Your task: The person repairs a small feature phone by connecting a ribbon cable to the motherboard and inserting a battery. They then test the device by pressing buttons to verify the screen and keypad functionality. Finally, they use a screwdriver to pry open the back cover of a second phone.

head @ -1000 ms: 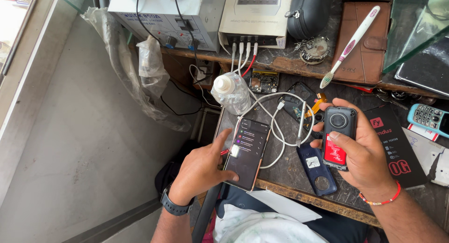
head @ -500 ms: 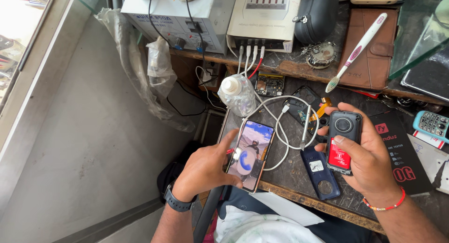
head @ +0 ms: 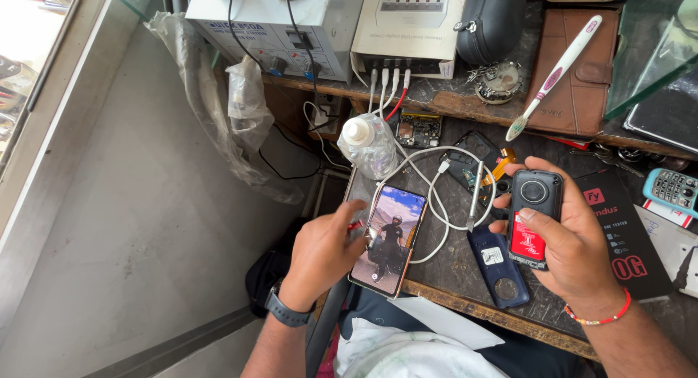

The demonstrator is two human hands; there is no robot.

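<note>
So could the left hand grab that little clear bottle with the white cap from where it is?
Probably yes. The left hand rests at the smartphone, and the clear bottle stands just beyond the phone's top end. Only loose white cables lie beside it, so nothing seems to block a short reach forward.

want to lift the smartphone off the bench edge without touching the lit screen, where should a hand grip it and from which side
Grip the smartphone by its two long side edges near the lower end, coming from the bench's near edge. It lies flat, screen up, that end overhanging the edge, so fingers can likely get under. The left hand already rests along its left edge; white cables crowd the right and top.
</note>
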